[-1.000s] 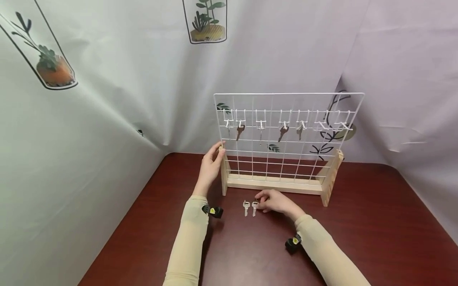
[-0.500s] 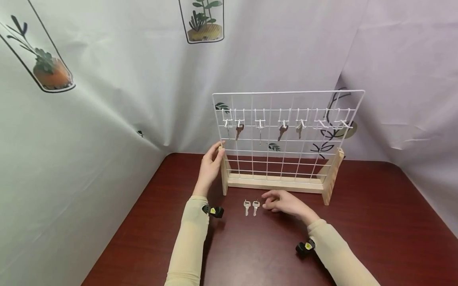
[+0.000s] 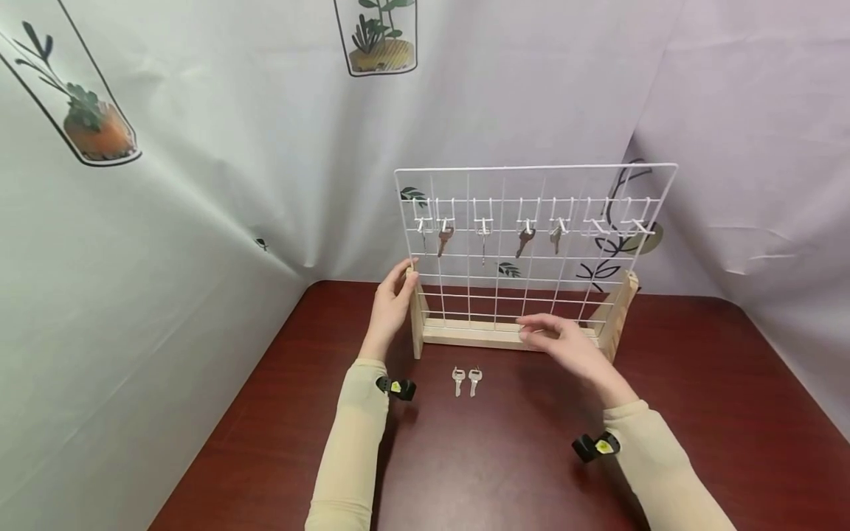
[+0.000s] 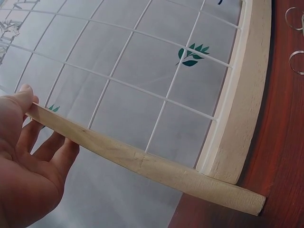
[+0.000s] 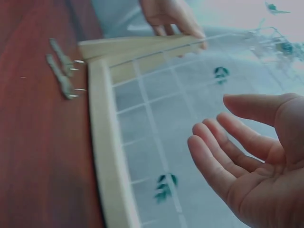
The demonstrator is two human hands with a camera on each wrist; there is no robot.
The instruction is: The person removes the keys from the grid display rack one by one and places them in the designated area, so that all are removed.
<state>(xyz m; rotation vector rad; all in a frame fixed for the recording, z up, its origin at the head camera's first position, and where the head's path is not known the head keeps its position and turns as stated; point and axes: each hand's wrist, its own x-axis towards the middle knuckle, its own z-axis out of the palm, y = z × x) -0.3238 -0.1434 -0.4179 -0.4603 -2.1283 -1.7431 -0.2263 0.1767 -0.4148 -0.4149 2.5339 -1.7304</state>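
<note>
My left hand [image 3: 390,306] pinches the top of the left wooden upright [image 3: 417,324] of a white wire grid rack [image 3: 536,168]. In the left wrist view, its thumb lies on one face of that wooden piece [image 4: 147,164] and fingers behind it. My right hand [image 3: 571,348] hovers in front of the rack's lower right part, fingers loosely extended, holding nothing; the right wrist view shows its bare palm [image 5: 266,190]. Two silver keys with small rings, a left key [image 3: 458,382] and a right key [image 3: 474,382], lie side by side on the table before the rack.
Several keys hang from the rack's white hooks, among them a brown key [image 3: 446,240], another brown key [image 3: 526,242] and a silver key [image 3: 556,237]. Two hooks at the right [image 3: 639,227] carry no key. A printed cloth [image 3: 265,147] stands behind the dark red table [image 3: 265,435].
My right hand has left the right-hand key on the table and risen up and to the right, in front of the rack. The left hand keeps its place on the upright.
</note>
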